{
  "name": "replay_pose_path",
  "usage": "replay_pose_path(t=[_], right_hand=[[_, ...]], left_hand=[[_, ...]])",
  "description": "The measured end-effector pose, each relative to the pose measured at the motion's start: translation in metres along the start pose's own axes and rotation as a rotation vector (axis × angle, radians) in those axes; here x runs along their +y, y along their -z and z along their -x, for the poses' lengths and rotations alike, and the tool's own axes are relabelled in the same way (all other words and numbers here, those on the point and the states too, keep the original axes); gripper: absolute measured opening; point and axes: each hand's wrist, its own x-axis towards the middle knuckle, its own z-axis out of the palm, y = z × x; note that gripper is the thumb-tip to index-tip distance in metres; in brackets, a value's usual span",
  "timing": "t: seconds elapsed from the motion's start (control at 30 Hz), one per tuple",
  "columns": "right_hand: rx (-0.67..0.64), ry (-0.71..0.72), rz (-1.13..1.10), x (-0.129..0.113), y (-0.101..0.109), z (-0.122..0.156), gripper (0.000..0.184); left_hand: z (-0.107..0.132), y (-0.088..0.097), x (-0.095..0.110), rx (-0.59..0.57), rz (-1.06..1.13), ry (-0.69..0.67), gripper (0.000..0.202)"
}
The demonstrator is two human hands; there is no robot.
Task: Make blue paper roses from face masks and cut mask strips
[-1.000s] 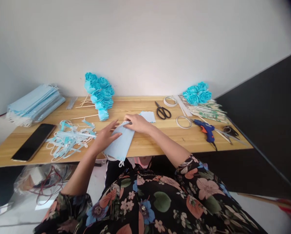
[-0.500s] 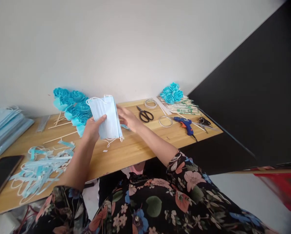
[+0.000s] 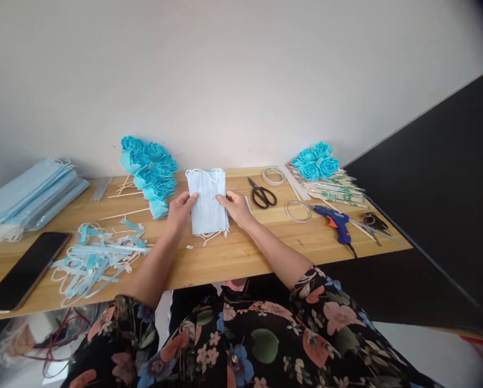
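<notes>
A small stack of light blue face masks (image 3: 208, 207) stands upright between my hands over the wooden table, with white ear loops at its top and bottom. My left hand (image 3: 180, 209) grips the stack's left edge, thumb on the front face. On the opposite edge, my right hand (image 3: 235, 206) pinches it the same way; the fingers behind are hidden. Blue paper-like roses (image 3: 152, 167) on thin sticks lie left of the masks. Black-handled scissors (image 3: 262, 194) rest just right of my right hand.
Cut strips and loops (image 3: 99, 258) lie front left beside a phone (image 3: 25, 272). More masks (image 3: 39, 191) are piled at far left. Tape rolls (image 3: 298, 211), a blue glue gun (image 3: 336, 220), wrapped sticks (image 3: 334, 191) and more roses (image 3: 316, 160) occupy the right side.
My right hand has come onto the masks' right edge, where it was apart before. The stack now faces me more squarely. The view has turned left, shifting the table rightward.
</notes>
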Motion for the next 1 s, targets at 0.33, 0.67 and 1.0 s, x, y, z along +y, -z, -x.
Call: replay_pose_path(t=[0.33, 0.67, 1.0], right_hand=[[0.212, -0.041, -0.237, 0.006, 0.014, -0.013, 0.042], [0.185, 0.007, -0.221, 0.007, 0.011, -0.011, 0.04], [0.228, -0.008, -0.167, 0.005, 0.011, -0.01, 0.042]], left_hand=[[0.034, 0.045, 0.047, -0.233, -0.752, -0.235, 0.026], [0.089, 0.068, 0.001, -0.462, -1.261, -0.311, 0.014], [0.115, 0.075, 0.004, -0.25, -0.965, -0.268, 0.016]])
